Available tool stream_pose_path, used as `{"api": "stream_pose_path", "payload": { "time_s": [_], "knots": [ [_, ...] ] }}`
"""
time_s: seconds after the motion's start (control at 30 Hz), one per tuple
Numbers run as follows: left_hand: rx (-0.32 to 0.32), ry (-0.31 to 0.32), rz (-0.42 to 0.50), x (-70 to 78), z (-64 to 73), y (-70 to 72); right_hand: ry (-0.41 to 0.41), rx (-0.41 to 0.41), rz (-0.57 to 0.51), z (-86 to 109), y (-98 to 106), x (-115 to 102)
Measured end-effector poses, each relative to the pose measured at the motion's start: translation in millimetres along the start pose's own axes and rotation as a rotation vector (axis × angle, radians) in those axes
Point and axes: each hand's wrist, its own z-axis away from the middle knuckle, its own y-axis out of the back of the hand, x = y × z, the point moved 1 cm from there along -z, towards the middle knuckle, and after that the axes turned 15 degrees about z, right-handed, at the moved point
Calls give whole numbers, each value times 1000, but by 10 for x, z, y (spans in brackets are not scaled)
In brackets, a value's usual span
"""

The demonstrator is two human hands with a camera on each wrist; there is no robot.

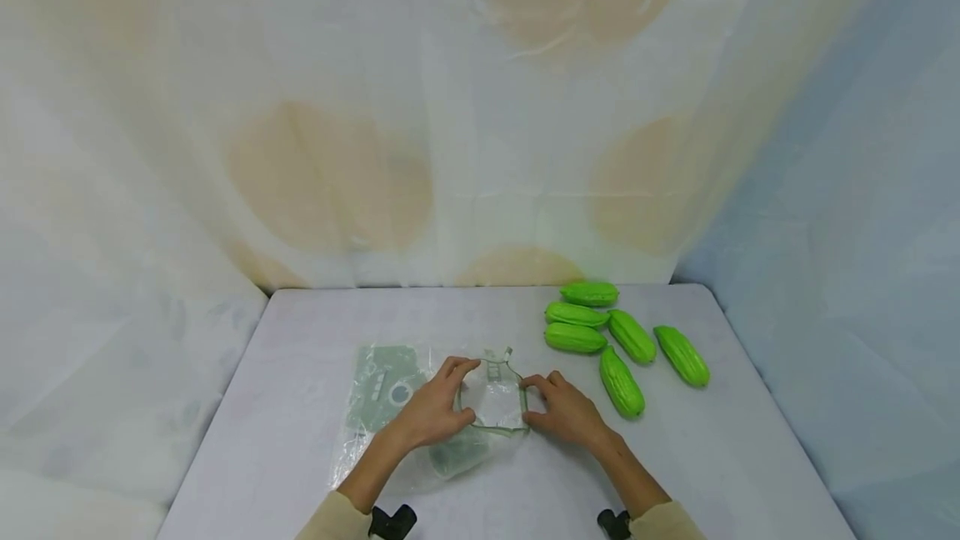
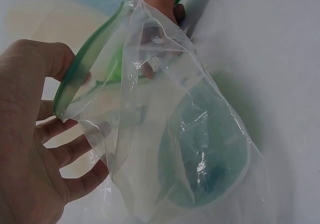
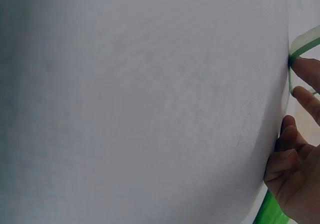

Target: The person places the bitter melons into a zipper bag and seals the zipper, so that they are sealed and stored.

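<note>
A clear plastic zip bag (image 1: 498,429) with a green rim is held with its mouth spread wide, between both hands above the table. My left hand (image 1: 431,408) grips the left side of the rim with thumb and index finger set apart. In the left wrist view, its other fingers are spread beside the clear plastic, and a green oval patch (image 2: 205,144) shows on the bag. My right hand (image 1: 564,411) holds the right side of the rim by thumb and index fingertips; its remaining fingers are curled in the right wrist view. Nothing is seen inside the bag.
Several bright green bitter melons (image 1: 621,382) lie at the back right, one close beside the right hand. Flat clear plastic with a green panel (image 1: 382,415) and a white ring lies at left, partly under the left arm. Patterned curtains (image 1: 337,182) enclose the white table (image 1: 255,440).
</note>
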Motion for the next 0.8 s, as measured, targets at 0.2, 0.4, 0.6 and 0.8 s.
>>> {"api": "stream_pose_path", "payload": {
  "time_s": [0.2,0.4,0.6,0.8],
  "knots": [
    [-7,-5,-28,5,-28,-24,-7,1,10,20,19,-23],
    [-29,-23,-33,13,-49,-65,7,7,25,34,33,-34],
    [-39,-14,-42,9,-67,-118,36,32,24,49,51,-34],
    [-34,-33,-45,26,-68,-131,33,37,-13,54,73,-51]
  ]
}}
